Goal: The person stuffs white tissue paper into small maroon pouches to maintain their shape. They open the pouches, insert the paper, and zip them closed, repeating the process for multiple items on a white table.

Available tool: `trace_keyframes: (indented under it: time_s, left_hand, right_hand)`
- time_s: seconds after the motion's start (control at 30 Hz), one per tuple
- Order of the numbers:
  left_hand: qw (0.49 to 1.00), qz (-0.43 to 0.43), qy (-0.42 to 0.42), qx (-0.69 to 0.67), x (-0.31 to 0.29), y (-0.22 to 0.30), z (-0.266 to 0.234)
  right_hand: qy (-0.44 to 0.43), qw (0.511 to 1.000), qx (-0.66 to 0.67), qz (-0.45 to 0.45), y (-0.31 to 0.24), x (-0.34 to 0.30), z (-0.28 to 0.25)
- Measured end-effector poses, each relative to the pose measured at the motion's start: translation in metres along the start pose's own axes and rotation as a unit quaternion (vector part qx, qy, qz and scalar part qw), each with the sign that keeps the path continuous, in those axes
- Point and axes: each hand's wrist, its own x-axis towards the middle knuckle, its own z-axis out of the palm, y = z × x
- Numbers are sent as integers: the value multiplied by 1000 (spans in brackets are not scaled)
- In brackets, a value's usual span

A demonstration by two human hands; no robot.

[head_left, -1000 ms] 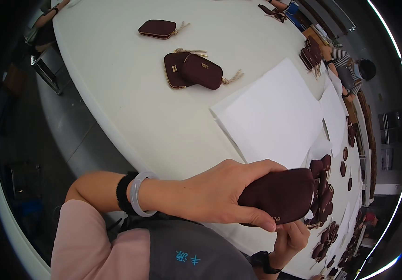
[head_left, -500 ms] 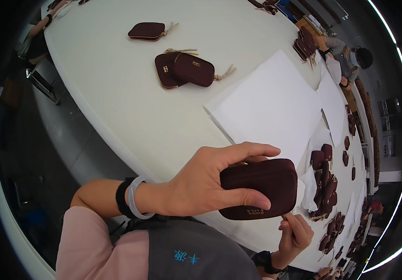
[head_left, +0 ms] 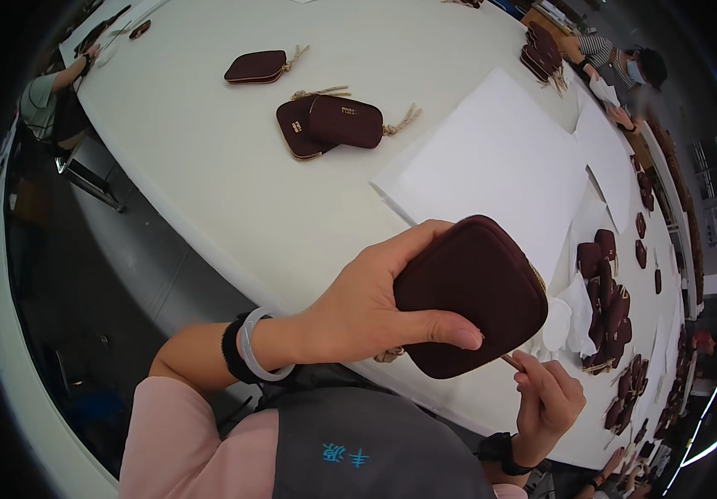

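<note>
White table (head_left: 209, 183) curves away in the head view, with dark floor (head_left: 138, 241) past its left edge. 1 maroon pouch (head_left: 475, 279) is in the left hand (head_left: 358, 308), raised in front of the apron (head_left: 358, 424). That hand's grip is closed to the pouch's thickness: thumb flat on the face, other fingers hidden behind. The right hand (head_left: 550, 395) pinches what looks like a thin stick (head_left: 511, 361) just beside the pouch's lower edge; whether they touch, I cannot tell.

If the stick slips, it could scratch the cover or the gold zip (head_left: 539, 279). Pressing too hard with the thumb might dent the face; too lightly, and the pouch could slide free. Its cord (head_left: 389, 355), apparently hanging below the left hand, might snag.

Ahead lies white paper (head_left: 500, 150), with 3 pouches (head_left: 254, 66) farther left, 2 of them overlapping. A pile (head_left: 612, 308) and crumpled tissue (head_left: 576, 333) crowd the space beyond the right hand. 2 co-workers (head_left: 46, 108) sit or stand at the far edges.
</note>
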Motion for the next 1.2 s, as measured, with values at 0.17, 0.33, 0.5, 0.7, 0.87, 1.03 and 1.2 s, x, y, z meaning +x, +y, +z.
trace_keyframes:
  time_s: [0.17, 0.33, 0.5, 0.7, 0.87, 1.03, 1.2]
  left_hand:
    - [973, 0, -76, -219, 2, -47, -26]
    - [918, 21, -133, -374, 2, -65, -46]
    - [908, 56, -117, -398, 6, -58, -35]
    - [927, 98, -155, -327, 17, -46, -28]
    - [971, 90, -61, -211, 6, -46, -37]
    - [929, 115, -98, -339, 10, -44, -40]
    - [935, 87, -18, -342, -3, -34, -34]
  right_hand:
    - [-15, 994, -91, -56, -25, 12, -11]
    - [-21, 985, -154, -74, -53, 27, -30]
    - [-69, 981, -130, -129, -60, 41, -45]
    - [-99, 970, -170, -146, -58, 41, -42]
    - [-60, 970, -169, -166, -53, 46, -14]
    - [-84, 967, -173, -167, -58, 52, -28]
    - [-123, 945, -207, -220, -55, 52, -29]
